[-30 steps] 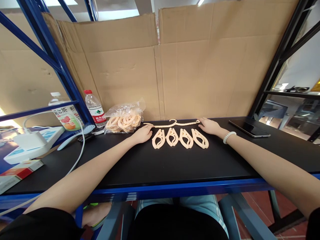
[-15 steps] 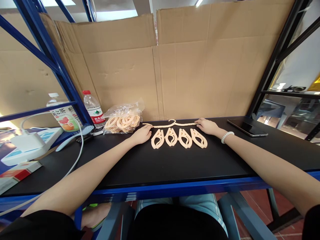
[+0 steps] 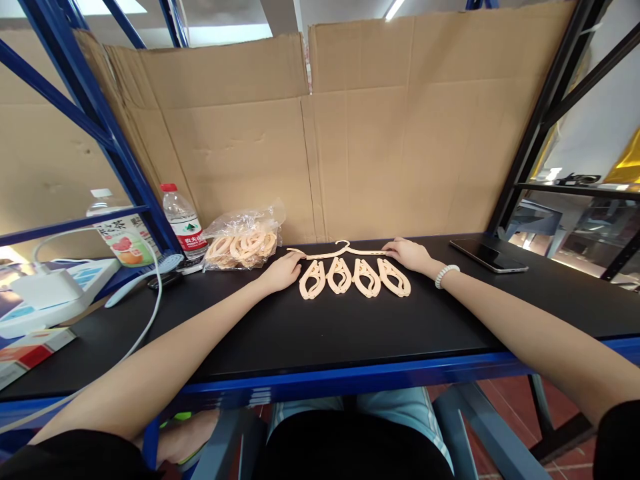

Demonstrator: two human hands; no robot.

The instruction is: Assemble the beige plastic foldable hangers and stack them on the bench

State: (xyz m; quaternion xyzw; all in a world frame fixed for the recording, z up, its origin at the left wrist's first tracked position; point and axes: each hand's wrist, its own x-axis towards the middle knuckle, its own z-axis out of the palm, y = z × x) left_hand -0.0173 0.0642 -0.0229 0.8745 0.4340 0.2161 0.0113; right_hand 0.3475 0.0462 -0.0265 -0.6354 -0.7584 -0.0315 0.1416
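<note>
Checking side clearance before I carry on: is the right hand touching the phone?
Apart. The head view shows black tabletop between the right hand and the phone, which lies farther right.

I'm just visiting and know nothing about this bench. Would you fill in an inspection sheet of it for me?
Surface: black tabletop with a blue front edge.
Job's things: one opened hanger; four folded hangers in a row on its near side; a clear plastic bag of similar beige pieces.
Clutter: red-capped bottle, white-capped bottle, brush-like item and red-and-white box at the left; phone at the right.
Grips: left hand holds the opened hanger's left end; right hand holds its right end.
Cables: white cable loops from the white charger at the left.
Surroundings: cardboard panels behind; blue frame left, black frame right.
</note>
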